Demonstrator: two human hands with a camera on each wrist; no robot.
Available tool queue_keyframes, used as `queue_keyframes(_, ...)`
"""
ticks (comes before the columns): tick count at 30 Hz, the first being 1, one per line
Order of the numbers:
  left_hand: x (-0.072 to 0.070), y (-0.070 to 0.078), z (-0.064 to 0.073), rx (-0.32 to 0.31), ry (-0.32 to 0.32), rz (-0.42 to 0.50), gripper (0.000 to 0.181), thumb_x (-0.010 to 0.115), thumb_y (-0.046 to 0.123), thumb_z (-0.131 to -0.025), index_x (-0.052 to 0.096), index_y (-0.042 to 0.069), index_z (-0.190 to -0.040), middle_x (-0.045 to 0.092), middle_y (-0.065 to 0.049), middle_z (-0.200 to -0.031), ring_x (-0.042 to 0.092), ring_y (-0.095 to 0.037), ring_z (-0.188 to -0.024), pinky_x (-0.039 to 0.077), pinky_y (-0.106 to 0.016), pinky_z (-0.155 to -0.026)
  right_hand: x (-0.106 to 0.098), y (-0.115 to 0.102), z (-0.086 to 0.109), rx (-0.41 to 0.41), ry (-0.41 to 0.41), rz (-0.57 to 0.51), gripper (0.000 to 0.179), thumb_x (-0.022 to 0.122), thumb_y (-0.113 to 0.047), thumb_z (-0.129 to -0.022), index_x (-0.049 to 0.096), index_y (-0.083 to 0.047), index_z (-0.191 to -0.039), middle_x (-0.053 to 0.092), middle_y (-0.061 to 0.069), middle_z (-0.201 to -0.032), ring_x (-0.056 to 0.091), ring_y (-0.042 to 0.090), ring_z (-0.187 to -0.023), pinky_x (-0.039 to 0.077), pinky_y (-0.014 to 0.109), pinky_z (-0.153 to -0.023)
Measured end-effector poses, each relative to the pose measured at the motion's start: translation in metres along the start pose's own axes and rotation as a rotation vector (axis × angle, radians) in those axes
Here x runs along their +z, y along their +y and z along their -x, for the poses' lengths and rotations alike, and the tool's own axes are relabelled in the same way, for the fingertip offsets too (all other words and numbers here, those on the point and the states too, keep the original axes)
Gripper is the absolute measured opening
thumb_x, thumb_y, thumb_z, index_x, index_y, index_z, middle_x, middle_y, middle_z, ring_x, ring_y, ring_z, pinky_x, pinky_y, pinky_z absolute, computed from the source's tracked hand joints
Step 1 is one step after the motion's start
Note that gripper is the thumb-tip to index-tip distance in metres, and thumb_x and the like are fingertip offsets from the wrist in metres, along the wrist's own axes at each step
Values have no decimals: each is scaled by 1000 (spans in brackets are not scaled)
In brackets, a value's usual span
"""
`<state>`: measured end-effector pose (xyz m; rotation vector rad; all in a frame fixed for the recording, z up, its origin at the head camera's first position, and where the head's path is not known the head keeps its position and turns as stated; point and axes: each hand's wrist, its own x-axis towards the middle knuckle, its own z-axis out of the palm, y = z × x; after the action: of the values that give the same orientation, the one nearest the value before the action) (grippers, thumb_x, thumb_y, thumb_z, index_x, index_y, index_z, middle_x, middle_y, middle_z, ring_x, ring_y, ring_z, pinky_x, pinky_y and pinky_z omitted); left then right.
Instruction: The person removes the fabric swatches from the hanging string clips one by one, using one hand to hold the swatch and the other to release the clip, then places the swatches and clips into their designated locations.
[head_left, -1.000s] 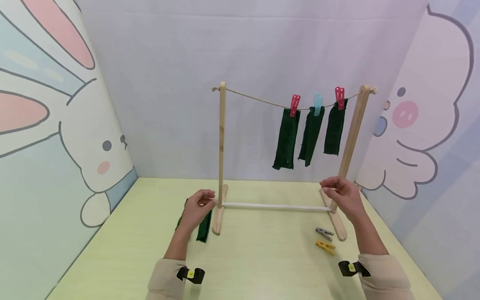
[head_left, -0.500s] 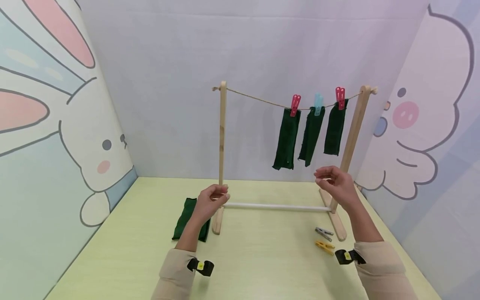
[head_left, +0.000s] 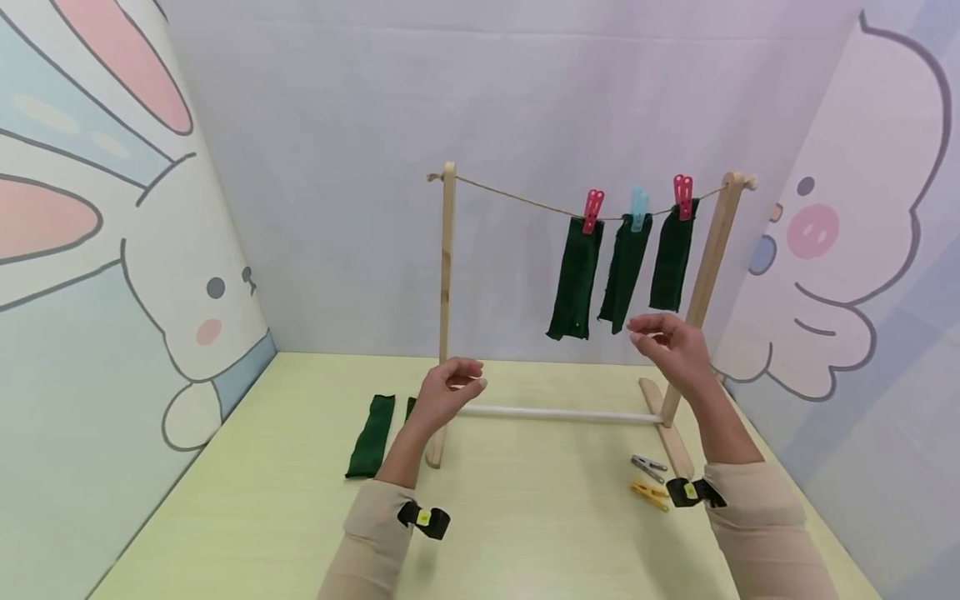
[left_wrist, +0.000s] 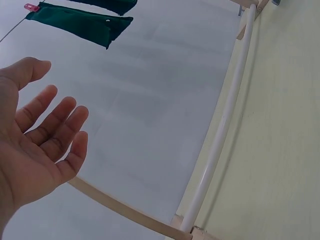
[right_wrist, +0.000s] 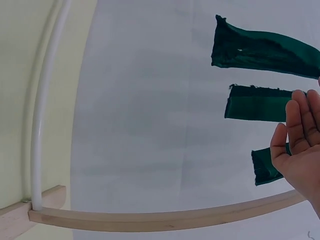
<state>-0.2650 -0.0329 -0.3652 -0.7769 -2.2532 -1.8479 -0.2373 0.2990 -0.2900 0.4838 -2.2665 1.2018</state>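
Three dark green cloth strips hang from a string (head_left: pixel 517 198) on a wooden rack: a left strip (head_left: pixel 576 279), a middle strip (head_left: pixel 627 271) and a right strip (head_left: pixel 673 262). Red clothespins (head_left: pixel 593 212) hold the outer two, and a light blue clothespin (head_left: pixel 639 208) the middle one. My left hand (head_left: pixel 447 393), fingers loosely bent and holding nothing, is raised near the rack's left post (head_left: pixel 446 275). Below the hanging strips, in front of the right post (head_left: pixel 712 258), my right hand (head_left: pixel 675 346) is likewise relaxed, with nothing in it.
On the table's left lies another green cloth strip (head_left: pixel 372 437); a further green piece (head_left: pixel 410 407) is mostly hidden behind my left arm. A grey clothespin (head_left: pixel 648 467) and a yellow clothespin (head_left: pixel 650 495) lie by the right foot. A white bar (head_left: pixel 555 414) joins the rack's feet.
My left hand has moved right and up, away from the strips on the table, uncovering one of them. My right hand has risen slightly toward the hanging strips.
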Motion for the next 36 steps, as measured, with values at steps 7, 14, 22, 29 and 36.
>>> queue_keyframes(7, 8, 7, -10, 21, -34, 10, 24, 63, 5, -88, 59, -6, -110, 59, -23, -104, 58, -33, -94, 48, -31, -77, -1, -9, -10, -64, 52, -35, 22, 59, 3, -88, 57, 12, -108, 58, 25, -105, 54, 8, -88, 42, 15, -76)
queue_keyframes(14, 17, 13, -22, 44, -62, 35, 26, 62, 3, -88, 58, -7, -111, 58, -26, -106, 58, -36, -95, 49, -32, -77, -6, -16, -21, -130, 53, -66, 29, 62, 6, -84, 53, 14, -111, 55, 28, -107, 56, 10, -87, 44, 14, -74)
queue_keyframes(22, 30, -14, -41, 22, -33, -5, 27, 66, 16, -88, 62, 4, -112, 62, -11, -103, 60, -24, -93, 50, -33, -75, -10, -18, -39, -150, 69, -63, 31, 63, 4, -85, 54, 13, -113, 57, 27, -109, 58, 19, -90, 46, 14, -74)
queue_keyframes(29, 37, -10, -52, 12, -20, 12, 26, 66, 18, -88, 63, 7, -111, 63, -4, -100, 60, -18, -91, 50, -32, -76, -13, -11, -59, -144, 79, -76, 35, 64, -3, -87, 56, 5, -120, 58, 19, -118, 58, 19, -102, 46, 16, -78)
queue_keyframes(36, 46, -8, -64, -8, -1, 48, 26, 66, 17, -87, 64, 7, -111, 63, -4, -101, 60, -18, -90, 49, -31, -77, -14, -23, -72, -129, 76, -79, 37, 64, -6, -87, 56, 3, -122, 59, 16, -118, 57, 20, -104, 45, 17, -80)
